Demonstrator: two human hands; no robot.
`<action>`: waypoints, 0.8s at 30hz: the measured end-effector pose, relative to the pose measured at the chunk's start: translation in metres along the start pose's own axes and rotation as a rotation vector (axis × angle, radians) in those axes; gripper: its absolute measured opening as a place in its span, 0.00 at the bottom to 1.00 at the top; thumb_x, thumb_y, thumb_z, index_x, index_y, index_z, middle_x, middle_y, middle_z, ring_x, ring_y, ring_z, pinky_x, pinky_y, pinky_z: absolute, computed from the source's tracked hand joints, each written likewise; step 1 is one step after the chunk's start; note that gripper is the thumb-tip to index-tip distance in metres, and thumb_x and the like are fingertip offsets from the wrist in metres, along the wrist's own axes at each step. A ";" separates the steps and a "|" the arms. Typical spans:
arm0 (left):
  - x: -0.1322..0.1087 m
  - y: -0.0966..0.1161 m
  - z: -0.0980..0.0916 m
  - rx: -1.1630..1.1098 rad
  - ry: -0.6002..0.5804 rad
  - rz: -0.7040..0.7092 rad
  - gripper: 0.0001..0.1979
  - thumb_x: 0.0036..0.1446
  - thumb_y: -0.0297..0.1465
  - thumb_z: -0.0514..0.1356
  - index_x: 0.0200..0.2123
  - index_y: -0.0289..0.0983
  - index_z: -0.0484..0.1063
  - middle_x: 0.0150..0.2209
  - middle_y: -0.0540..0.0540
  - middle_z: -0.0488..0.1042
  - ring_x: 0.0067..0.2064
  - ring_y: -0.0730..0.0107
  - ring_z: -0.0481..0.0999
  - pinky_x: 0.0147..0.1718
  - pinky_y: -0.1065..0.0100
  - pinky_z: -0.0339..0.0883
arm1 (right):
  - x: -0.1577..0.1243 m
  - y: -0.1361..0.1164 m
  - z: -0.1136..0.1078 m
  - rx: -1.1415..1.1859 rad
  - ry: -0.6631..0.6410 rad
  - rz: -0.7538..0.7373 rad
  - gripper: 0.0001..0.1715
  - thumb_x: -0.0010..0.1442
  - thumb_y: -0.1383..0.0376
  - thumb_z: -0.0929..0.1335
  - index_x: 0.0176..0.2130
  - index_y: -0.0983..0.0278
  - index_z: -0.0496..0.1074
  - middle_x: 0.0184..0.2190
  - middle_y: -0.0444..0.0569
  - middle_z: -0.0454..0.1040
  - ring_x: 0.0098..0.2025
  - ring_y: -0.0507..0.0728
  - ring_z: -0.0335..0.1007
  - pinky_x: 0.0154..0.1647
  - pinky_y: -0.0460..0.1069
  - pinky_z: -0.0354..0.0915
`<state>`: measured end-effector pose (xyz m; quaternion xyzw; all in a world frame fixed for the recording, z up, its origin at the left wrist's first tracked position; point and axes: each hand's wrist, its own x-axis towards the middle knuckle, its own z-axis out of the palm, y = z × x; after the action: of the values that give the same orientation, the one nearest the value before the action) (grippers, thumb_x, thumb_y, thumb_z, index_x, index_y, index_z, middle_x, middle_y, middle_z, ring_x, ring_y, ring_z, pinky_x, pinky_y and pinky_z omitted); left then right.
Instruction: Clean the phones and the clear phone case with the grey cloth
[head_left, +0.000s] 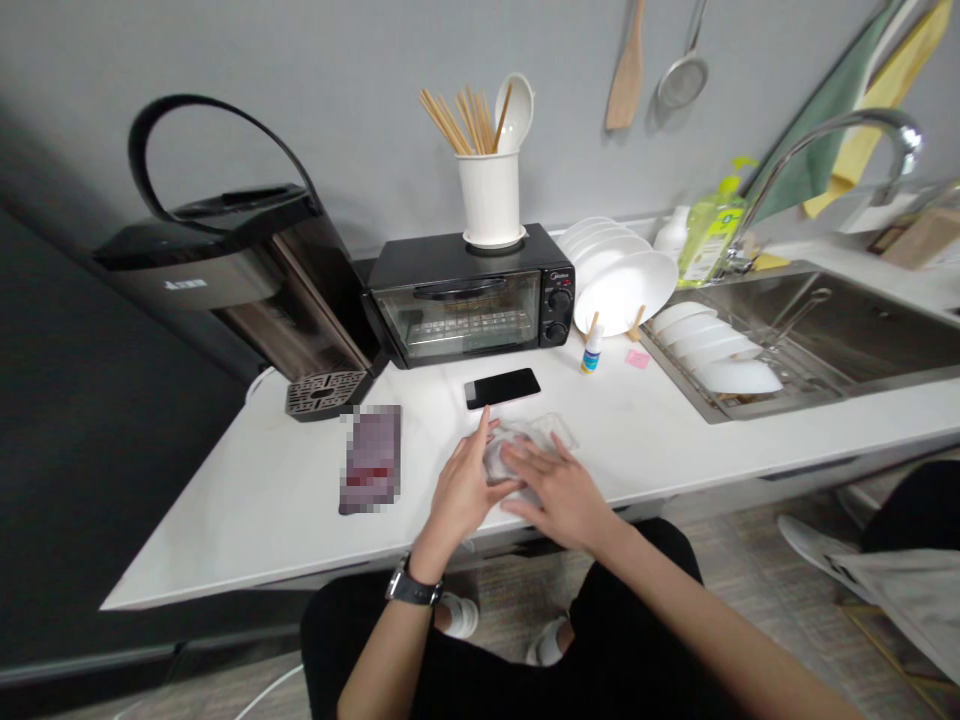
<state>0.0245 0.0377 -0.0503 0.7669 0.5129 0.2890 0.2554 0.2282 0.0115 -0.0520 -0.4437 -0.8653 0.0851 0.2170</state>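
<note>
Before the "Midea" oven (472, 300), our left hand (459, 488) and right hand (561, 492), fingers extended, grip indeterminable, are covering a whitish, translucent item (495, 459).

1 white utensil holder (490, 195) atop 1 black toaster oven (469, 300), white plates (624, 290) beside it, bowls (712, 340) in the sink (862, 325).

From my feed, the thin clear plastic piece (564, 431) looks smooth and shiny, the flat black rectangular phone (506, 387) has a glossy, glass-like face, and the white slab countertop (247, 520) is smooth with a soft sheen. I read polished metal on the curved silver faucet (817, 125), duller steel on the rectangular grey sink (840, 408), matt wood on the flat tan spatula (625, 85).
</note>
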 end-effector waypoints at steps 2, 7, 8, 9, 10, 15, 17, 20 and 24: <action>0.000 0.000 0.001 0.004 0.002 -0.004 0.62 0.54 0.35 0.73 0.77 0.50 0.32 0.70 0.43 0.66 0.65 0.54 0.70 0.65 0.51 0.63 | -0.002 0.004 -0.002 -0.100 0.063 0.122 0.41 0.73 0.44 0.62 0.72 0.66 0.61 0.70 0.62 0.63 0.73 0.72 0.57 0.73 0.76 0.46; 0.001 0.001 0.001 0.019 0.015 0.002 0.62 0.53 0.31 0.74 0.77 0.52 0.33 0.69 0.43 0.67 0.65 0.53 0.71 0.64 0.50 0.65 | -0.017 0.004 -0.004 -0.049 -0.024 -0.049 0.50 0.68 0.39 0.65 0.73 0.68 0.59 0.71 0.63 0.62 0.74 0.71 0.56 0.74 0.71 0.52; 0.001 0.001 0.001 0.025 0.014 0.011 0.62 0.53 0.31 0.74 0.77 0.52 0.33 0.69 0.43 0.67 0.65 0.53 0.70 0.64 0.50 0.65 | -0.018 0.005 -0.005 -0.044 -0.031 -0.045 0.47 0.70 0.40 0.64 0.73 0.67 0.59 0.71 0.61 0.62 0.73 0.70 0.57 0.74 0.71 0.52; 0.001 0.002 0.000 0.031 0.013 0.020 0.62 0.53 0.32 0.74 0.77 0.52 0.34 0.69 0.43 0.67 0.66 0.52 0.70 0.64 0.50 0.65 | -0.018 0.007 -0.005 -0.064 -0.015 0.001 0.44 0.71 0.42 0.63 0.73 0.66 0.59 0.71 0.60 0.62 0.73 0.70 0.58 0.74 0.73 0.50; 0.001 0.002 0.000 0.036 0.012 0.028 0.62 0.53 0.34 0.74 0.77 0.51 0.35 0.69 0.42 0.67 0.66 0.51 0.70 0.64 0.50 0.64 | -0.017 0.008 -0.006 -0.100 0.016 0.072 0.41 0.73 0.44 0.62 0.72 0.65 0.60 0.71 0.60 0.62 0.73 0.71 0.58 0.73 0.75 0.48; 0.000 -0.002 0.001 0.059 0.005 0.045 0.55 0.58 0.28 0.69 0.77 0.50 0.36 0.69 0.42 0.68 0.65 0.53 0.70 0.63 0.51 0.64 | 0.001 -0.010 0.000 -0.066 -0.012 0.039 0.43 0.72 0.42 0.62 0.70 0.70 0.64 0.69 0.64 0.65 0.74 0.72 0.54 0.73 0.72 0.50; 0.000 -0.005 0.001 0.058 0.008 0.053 0.53 0.59 0.24 0.65 0.78 0.49 0.36 0.69 0.42 0.67 0.65 0.54 0.69 0.64 0.52 0.64 | 0.007 -0.014 0.002 0.015 -0.080 -0.084 0.42 0.73 0.42 0.60 0.69 0.68 0.65 0.69 0.60 0.66 0.73 0.67 0.58 0.74 0.68 0.52; -0.001 -0.005 0.001 0.038 0.002 0.060 0.56 0.58 0.30 0.69 0.78 0.48 0.35 0.70 0.41 0.65 0.67 0.52 0.68 0.65 0.51 0.63 | 0.007 0.003 -0.003 -0.054 -0.020 0.012 0.37 0.76 0.46 0.58 0.70 0.66 0.63 0.69 0.60 0.66 0.72 0.67 0.61 0.73 0.72 0.51; 0.001 0.000 0.000 0.036 0.002 0.037 0.60 0.54 0.35 0.74 0.77 0.50 0.36 0.70 0.41 0.66 0.65 0.51 0.70 0.65 0.49 0.64 | -0.004 0.015 -0.007 -0.157 0.075 0.133 0.40 0.74 0.45 0.61 0.71 0.68 0.62 0.69 0.64 0.64 0.73 0.73 0.58 0.72 0.74 0.51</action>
<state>0.0250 0.0385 -0.0506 0.7806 0.5039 0.2849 0.2357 0.2440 0.0166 -0.0522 -0.5186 -0.8292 0.0145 0.2079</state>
